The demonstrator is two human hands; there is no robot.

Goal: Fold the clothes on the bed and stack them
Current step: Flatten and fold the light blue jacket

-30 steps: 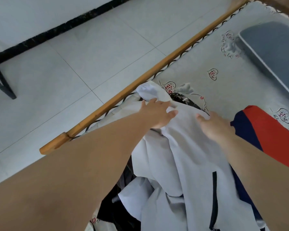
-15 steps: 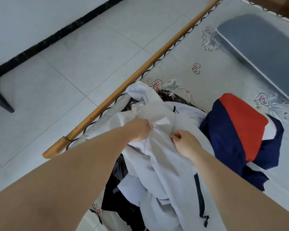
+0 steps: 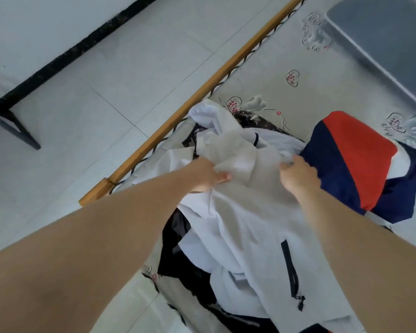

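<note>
Both hands, the left hand (image 3: 208,174) and right hand (image 3: 298,175), grip bunched folds of a pale grey jacket (image 3: 255,227) (zip pocket showing) between them; a navy-red garment (image 3: 360,164) lies just right of the right hand.

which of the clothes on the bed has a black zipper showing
The light grey jacket that both hands grip: a black zipper runs down its front. The navy and red garment and the black garment show none.
</note>
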